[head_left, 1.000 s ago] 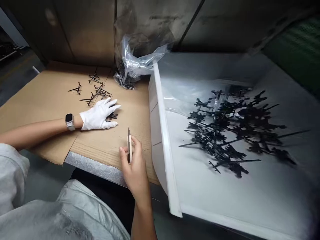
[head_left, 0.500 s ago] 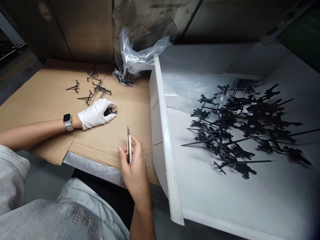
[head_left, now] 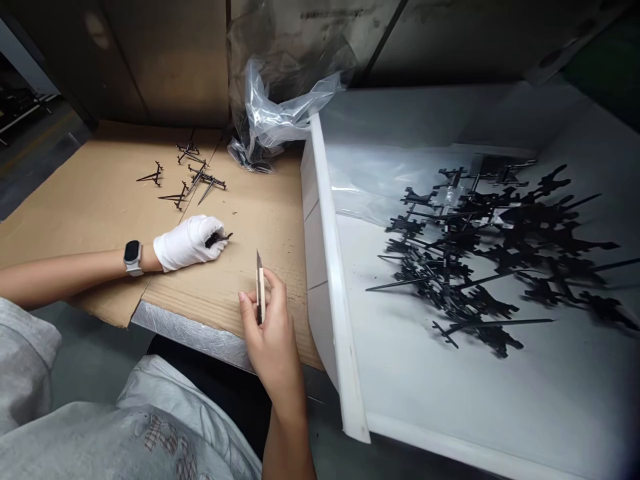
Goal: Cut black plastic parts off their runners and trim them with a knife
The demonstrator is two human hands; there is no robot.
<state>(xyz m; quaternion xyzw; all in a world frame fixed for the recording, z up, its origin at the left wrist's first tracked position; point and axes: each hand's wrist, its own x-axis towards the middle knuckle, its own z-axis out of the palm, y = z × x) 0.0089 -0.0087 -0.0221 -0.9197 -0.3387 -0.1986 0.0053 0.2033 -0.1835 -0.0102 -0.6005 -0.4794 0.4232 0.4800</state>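
Note:
My left hand (head_left: 190, 242), in a white glove, is closed around a small black plastic part (head_left: 216, 238); most of the part is hidden by the fingers. My bare right hand (head_left: 270, 313) grips a utility knife (head_left: 261, 287) with a pale handle, its pointed blade (head_left: 259, 259) aimed up and away from me. A gap of bare board separates the blade from the gloved hand. Beyond the left hand lie several thin black plastic pieces (head_left: 200, 175) with long spikes, and one more such piece (head_left: 153, 175) sits apart to the left.
Right of my hands stands a large white bin (head_left: 345, 320) with a raised side wall, holding a heap of black plastic parts (head_left: 450, 253). A crumpled clear plastic bag (head_left: 280, 117) rests at the bin's far left corner. Cardboard (head_left: 65, 200) covers the left of the worktop.
My left hand has drawn slightly down towards me, and its fingers have closed more tightly around the black part. The knife in my right hand has hardly moved.

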